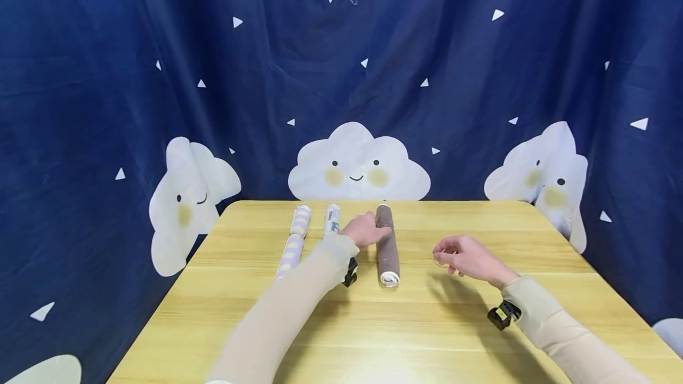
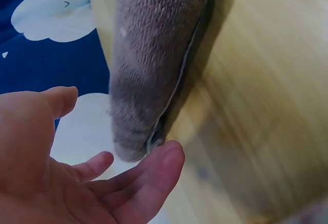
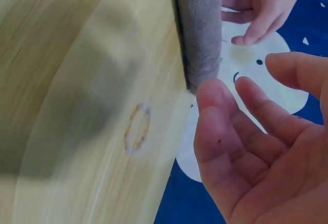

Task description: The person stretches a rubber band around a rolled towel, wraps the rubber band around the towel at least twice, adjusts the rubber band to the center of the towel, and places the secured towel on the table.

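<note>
A rolled grey-brown plush towel point(image 1: 388, 248) lies lengthwise on the table, its pale inner layers showing at the near end. Close along its left side is my left hand point(image 1: 366, 231), fingers parted and bent only a little, the palm bare in the left wrist view. My right hand point(image 1: 469, 258) hovers to the right of the towel with loosely bent fingers and nothing gripped in them. A small pale oval band with brownish patches point(image 3: 137, 129) shows beyond the right fingertips in the right wrist view, apart from them there.
Left of the left hand lie a lilac-and-yellow striped roll point(image 1: 293, 248), narrowed near its middle, and a white roll with blue marks point(image 1: 331, 218), partly covered by the hand. Beneath everything is a wooden table point(image 1: 405, 330). A dark blue curtain point(image 1: 341, 76) with cloud prints hangs behind.
</note>
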